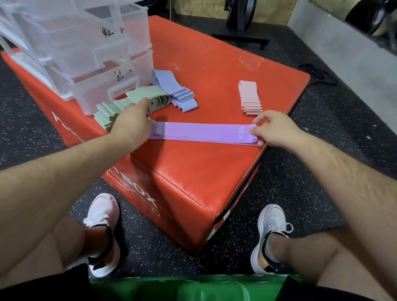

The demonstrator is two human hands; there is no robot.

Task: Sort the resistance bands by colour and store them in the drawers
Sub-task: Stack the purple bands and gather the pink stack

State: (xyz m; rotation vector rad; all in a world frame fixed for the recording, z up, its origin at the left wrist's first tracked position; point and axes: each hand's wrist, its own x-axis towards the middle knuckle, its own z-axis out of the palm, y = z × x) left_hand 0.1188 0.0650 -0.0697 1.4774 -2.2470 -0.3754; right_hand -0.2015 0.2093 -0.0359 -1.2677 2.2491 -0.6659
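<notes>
Along the near edge of the red box (209, 65), the purple bands (203, 133) lie flat in one stack. Their long axis runs from 9 o'clock to 3 o'clock across the person's front. One hand is at each end. The left hand (130, 120) has its fingers curled down over the 9 o'clock end, though the back of the hand hides how far they reach under. The right hand (275, 129) has a pinching grip on the 3 o'clock end, thumb on top beside the "10 LB" print and fingers beneath.

The drawers (101, 51) stand at about 10 to 11 o'clock from the stack, so the left hand is nearer them. I judge the stack must swing or fold toward that side, and its length now lies crosswise to the drawer fronts.

There are four colours, and the layered edges are too fine to count band by band:
- **Purple:** one stack, held in the hands.
- **Green:** the green bands (136, 94) are a loose pile at 10 o'clock, just behind the left hand and against the lowest drawer.
- **Blue:** the blue bands (173, 90) are one pile at 11 to 12 o'clock, touching the green.
- **Pink:** the pink bands (250, 97) are one neat stack at 1 o'clock, apart from the others.

Three clear drawers show, stepped open. Two bear handwritten marks, and no band is visible inside any of them.
</notes>
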